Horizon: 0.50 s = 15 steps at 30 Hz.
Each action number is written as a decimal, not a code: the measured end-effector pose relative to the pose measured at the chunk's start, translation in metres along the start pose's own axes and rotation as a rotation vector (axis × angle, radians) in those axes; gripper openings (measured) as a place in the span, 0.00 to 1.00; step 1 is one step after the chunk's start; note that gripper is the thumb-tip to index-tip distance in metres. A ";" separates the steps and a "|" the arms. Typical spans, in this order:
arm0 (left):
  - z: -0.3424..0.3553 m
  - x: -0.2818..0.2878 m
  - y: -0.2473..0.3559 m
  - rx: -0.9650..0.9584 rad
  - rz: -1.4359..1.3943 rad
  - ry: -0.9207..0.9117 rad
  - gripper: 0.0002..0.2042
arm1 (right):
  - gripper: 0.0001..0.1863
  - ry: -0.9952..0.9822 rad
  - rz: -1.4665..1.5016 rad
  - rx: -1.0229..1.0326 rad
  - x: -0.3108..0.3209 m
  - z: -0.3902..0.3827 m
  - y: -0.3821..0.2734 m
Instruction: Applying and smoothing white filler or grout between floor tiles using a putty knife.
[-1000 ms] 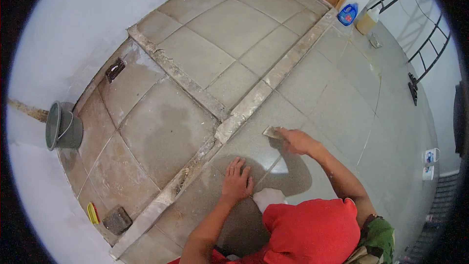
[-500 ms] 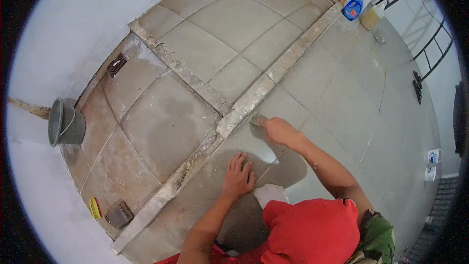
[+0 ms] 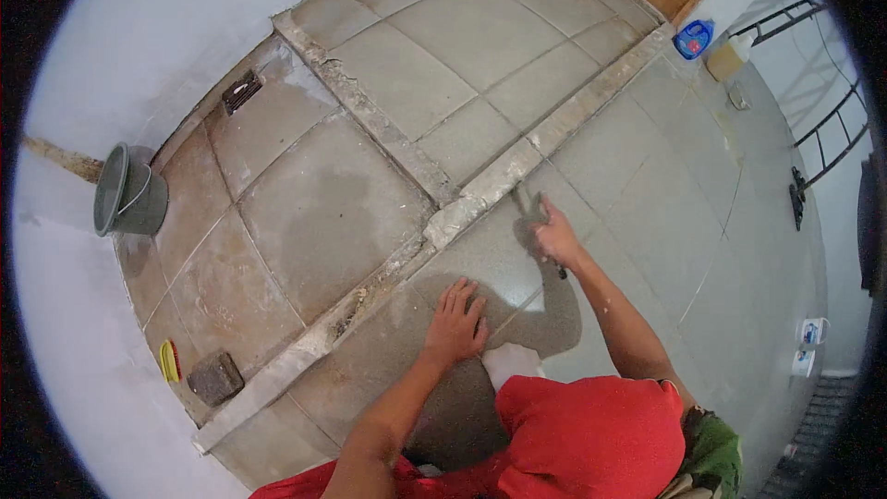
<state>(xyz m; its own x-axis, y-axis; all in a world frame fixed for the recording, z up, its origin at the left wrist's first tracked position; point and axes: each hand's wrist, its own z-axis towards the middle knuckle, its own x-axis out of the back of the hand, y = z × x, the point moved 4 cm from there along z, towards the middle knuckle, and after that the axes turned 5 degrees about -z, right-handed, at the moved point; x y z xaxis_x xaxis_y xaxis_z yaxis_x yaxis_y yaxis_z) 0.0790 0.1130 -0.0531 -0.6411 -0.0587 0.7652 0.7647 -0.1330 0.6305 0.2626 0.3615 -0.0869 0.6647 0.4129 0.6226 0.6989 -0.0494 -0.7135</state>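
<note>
My right hand (image 3: 557, 238) is closed round a thin scraper (image 3: 526, 200), its index finger stretched along the tool. The dark end of the handle sticks out below the palm, and the narrow front reaches toward the raised concrete strip (image 3: 504, 171). The exact shape of the scraper's tip is hard to make out. My left hand (image 3: 455, 322) rests flat on the grey floor tiles (image 3: 370, 346), fingers out, holding nothing. Between the hands lies a shiny pale patch of light with shadow around it.
A grey bucket (image 3: 139, 194) stands by the left wall, with a floor drain (image 3: 241, 91) farther back. A yellow brush (image 3: 169, 362) and a dark block (image 3: 215, 379) lie lower left. A blue bottle (image 3: 693, 39), a yellowish jug (image 3: 728, 59) and a black metal frame (image 3: 822, 129) are far right.
My right hand has moved a little farther along the strip, to the right, and its index finger now points forward. My left hand stays flat on the floor. The whole view has turned slightly.
</note>
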 end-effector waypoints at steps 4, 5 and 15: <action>-0.001 -0.001 -0.002 0.001 0.020 -0.028 0.23 | 0.32 -0.289 0.275 -0.121 -0.043 -0.051 -0.083; 0.000 -0.003 -0.001 -0.011 0.009 -0.027 0.24 | 0.24 -0.360 0.372 -0.100 -0.057 -0.051 -0.079; 0.001 0.001 0.002 -0.008 -0.004 -0.014 0.25 | 0.13 -0.593 0.596 -0.143 -0.068 -0.103 -0.083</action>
<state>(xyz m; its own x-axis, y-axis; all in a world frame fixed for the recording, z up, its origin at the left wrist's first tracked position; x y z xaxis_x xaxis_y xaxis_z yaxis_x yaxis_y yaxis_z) 0.0793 0.1134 -0.0509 -0.6431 -0.0448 0.7645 0.7616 -0.1412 0.6324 0.1866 0.2440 -0.0367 0.7120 0.6873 -0.1438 0.3292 -0.5076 -0.7962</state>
